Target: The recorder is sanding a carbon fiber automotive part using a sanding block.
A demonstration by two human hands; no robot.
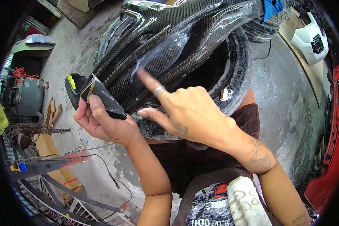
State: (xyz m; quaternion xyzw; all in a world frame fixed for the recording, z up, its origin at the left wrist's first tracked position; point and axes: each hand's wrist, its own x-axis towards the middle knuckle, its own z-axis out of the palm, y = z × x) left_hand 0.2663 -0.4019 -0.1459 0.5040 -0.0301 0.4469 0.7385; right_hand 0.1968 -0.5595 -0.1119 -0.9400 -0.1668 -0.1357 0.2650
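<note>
A glossy carbon-fibre panel [120,84] with a woven pattern lies across a tyre [240,75] in front of me. A milky wet smear [165,52] marks its middle. My left hand [101,118] grips a folded sheet of dark sandpaper [103,96] at the panel's near left end; a bright yellow-green patch shows at the sheet's far edge. My right hand [194,109], with a ring, is over the panel and holds nothing. Its index finger is stretched out, slightly blurred, at the smear's lower end. Whether the fingertip touches the surface I cannot tell. The thumb is apart.
A blue cloth [271,10] sits at the panel's far right end, by another tyre [263,30]. A white moulded part [309,41] and a red car part [327,150] are on the right. At left are a grey tank [31,94], cardboard [58,165], a metal frame and a cable.
</note>
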